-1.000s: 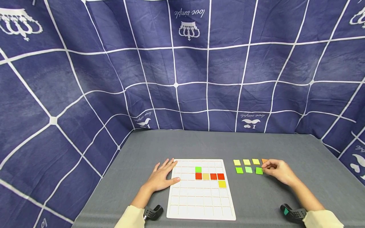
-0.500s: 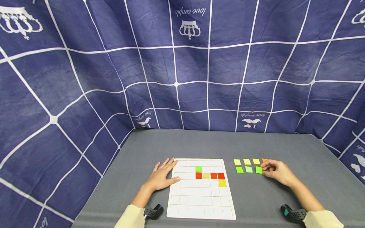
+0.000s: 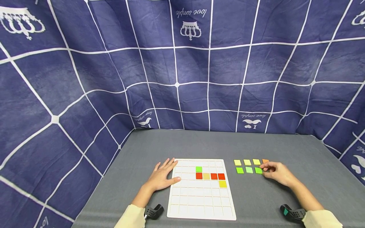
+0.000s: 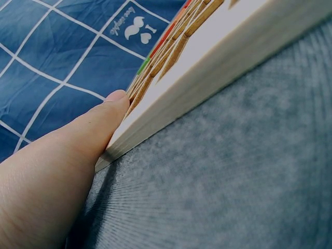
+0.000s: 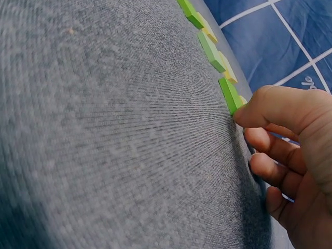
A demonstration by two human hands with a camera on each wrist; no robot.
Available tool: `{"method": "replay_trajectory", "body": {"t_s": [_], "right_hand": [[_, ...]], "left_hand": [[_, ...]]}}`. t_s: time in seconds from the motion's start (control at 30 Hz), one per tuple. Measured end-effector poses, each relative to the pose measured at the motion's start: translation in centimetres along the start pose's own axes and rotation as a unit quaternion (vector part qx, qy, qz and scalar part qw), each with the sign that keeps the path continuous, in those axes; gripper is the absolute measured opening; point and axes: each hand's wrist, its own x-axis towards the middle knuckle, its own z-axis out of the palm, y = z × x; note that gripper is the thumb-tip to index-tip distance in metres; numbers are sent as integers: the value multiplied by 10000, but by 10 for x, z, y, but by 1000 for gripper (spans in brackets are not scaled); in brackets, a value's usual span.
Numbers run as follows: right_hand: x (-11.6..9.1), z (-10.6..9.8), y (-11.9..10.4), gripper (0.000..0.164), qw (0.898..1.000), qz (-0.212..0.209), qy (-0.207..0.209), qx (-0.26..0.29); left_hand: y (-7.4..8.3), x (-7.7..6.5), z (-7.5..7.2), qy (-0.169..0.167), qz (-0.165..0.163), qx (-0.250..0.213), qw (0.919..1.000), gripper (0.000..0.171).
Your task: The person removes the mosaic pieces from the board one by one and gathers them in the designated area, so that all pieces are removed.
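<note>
A white gridded board point(image 3: 199, 202) lies on the table, holding one green, one tan, one yellow and several red square tiles point(image 3: 199, 176). My left hand point(image 3: 159, 179) rests on the board's left edge with fingers spread; its thumb point(image 4: 116, 101) lies over that edge in the left wrist view. To the board's right, my right hand point(image 3: 276, 172) has thumb and index finger at the green tile point(image 3: 258, 170) nearest it, pinching its right side. In the right wrist view the thumb tip touches this tile's end; the index fingertip is hidden. Other fingers are curled.
Beside the pinched tile are a pale green tile point(image 3: 249, 170) and another green tile point(image 3: 240, 170). Behind them runs a row of pale yellow tiles point(image 3: 247, 162) ending in an orange tile point(image 3: 265, 161), partly covered by the hand. A blue gridded cloth point(image 3: 194, 95) hangs behind the grey table.
The right hand's fingers have shifted slightly left, and the green tile at them has moved and turned a little. More of the orange tile shows. The left hand stays in place.
</note>
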Motion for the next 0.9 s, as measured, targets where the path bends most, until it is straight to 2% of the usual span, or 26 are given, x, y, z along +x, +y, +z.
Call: {"method": "replay_trajectory", "body": {"t_s": [0.23,0.4,0.57,0.8,0.9], "right_hand": [[0,2,2,22,9999,-94,129,49],[2,6,0,18,9992,-4,384,107],[9,15,-11,14,9981,17,539,300],[22,32,-27,10,9961,-372,586,548],[27,39,-33,9,9962,-383,603,508]], "left_hand": [[1,0,0,-86,-80,-18,9999,80],[1,0,-1,-119,-118,8,9999,80],[1,0,-2,-133,-104,-12,9999,81],[2,0,-2,-167,-144,-33,9998,81],[2,0,-2,-148,-143,-47,9998,80]]}}
